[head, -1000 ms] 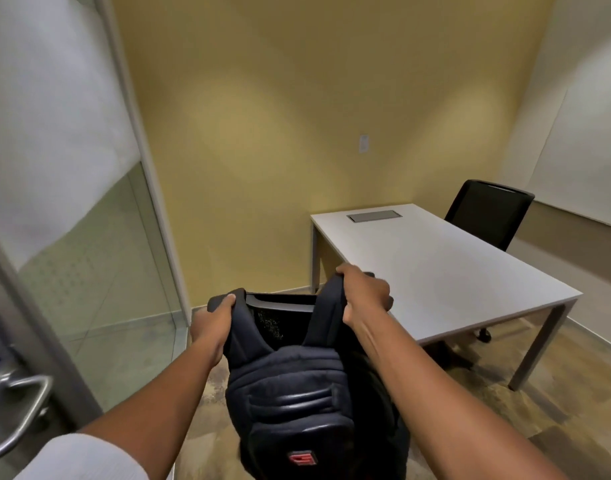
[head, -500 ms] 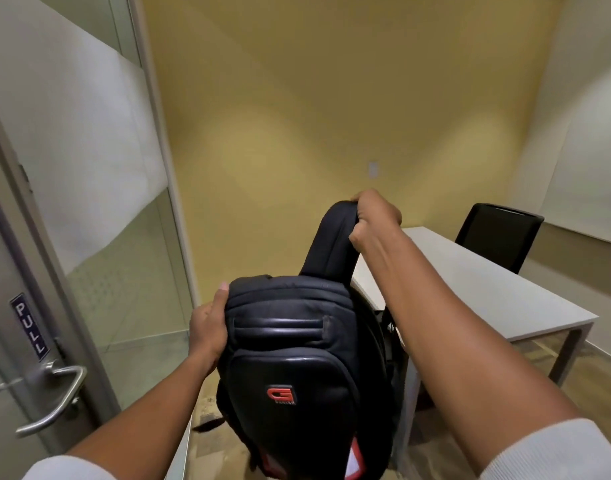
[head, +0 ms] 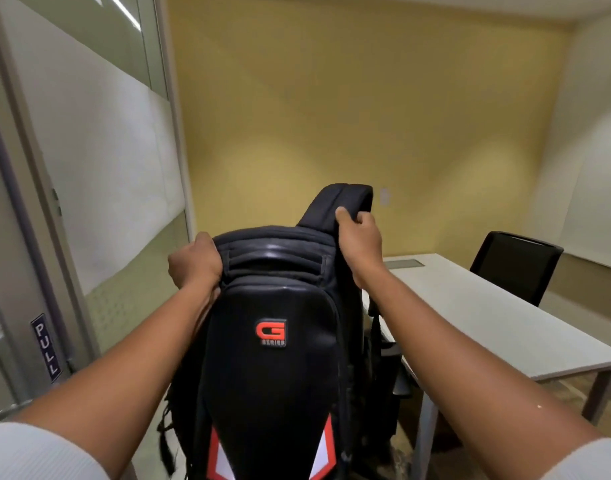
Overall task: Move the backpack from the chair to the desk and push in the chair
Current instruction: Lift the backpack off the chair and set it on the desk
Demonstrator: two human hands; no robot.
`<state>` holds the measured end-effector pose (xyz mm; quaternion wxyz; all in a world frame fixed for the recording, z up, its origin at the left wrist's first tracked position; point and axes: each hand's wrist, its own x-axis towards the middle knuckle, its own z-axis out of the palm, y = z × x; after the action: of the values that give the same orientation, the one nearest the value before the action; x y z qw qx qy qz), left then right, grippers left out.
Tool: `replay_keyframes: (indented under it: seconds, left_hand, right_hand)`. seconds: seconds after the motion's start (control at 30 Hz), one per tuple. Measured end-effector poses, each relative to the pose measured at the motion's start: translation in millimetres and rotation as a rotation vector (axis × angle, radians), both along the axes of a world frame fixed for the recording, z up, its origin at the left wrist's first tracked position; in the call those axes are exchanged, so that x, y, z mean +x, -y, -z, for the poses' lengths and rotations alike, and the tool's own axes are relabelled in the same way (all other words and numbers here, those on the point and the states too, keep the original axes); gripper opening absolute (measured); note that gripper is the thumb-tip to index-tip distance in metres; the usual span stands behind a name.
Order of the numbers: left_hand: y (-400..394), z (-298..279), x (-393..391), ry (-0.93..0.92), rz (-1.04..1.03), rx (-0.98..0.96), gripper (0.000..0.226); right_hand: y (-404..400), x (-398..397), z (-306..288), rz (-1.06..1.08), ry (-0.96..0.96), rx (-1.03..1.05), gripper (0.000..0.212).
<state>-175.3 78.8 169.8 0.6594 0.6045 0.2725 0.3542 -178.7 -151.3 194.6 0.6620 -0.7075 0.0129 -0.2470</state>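
Left hand (head: 193, 263) clamped on backpack (head: 269, 358) top; right hand (head: 359, 237) closed round strap (head: 335, 206). Backpack upright, beside desk (head: 505, 327).

A red "G" logo (head: 270, 330) with the small word "SERIES" beneath it marks the front panel of the black backpack (head: 269, 368). A dark vertical sign (head: 47, 347) on the door frame (head: 37, 237) at left reads "PULL".

A yellow wall (head: 349, 116) fills the background, with a small white wall plate (head: 384, 196) low on it, a frosted glass partition (head: 100, 161) to its left, and a door (head: 16, 289) bearing a PULL sign (head: 47, 347) further left.
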Motion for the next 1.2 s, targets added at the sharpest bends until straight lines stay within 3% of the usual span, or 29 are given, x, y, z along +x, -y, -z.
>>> replay_keyframes:
  seconds: [0.17, 0.57, 1.2]
  left_hand:
    - [-24.7, -47.3, 5.1, 0.038, -0.028, 0.061, 0.023]
    - [-85.4, -83.3, 67.8, 0.03, -0.085, 0.164, 0.023]
    - [-107.1, -120.7, 278.0, 0.127, 0.06, 0.247, 0.026]
  right_hand:
    - [-27.0, 17.5, 17.7, 0.098, 0.112, -0.17, 0.051]
    - [-98.9, 100.5, -25.8, 0.243, 0.202, -0.142, 0.048]
    - [-120.2, 281.2, -64.2, 0.502, 0.266, -0.041, 0.046]
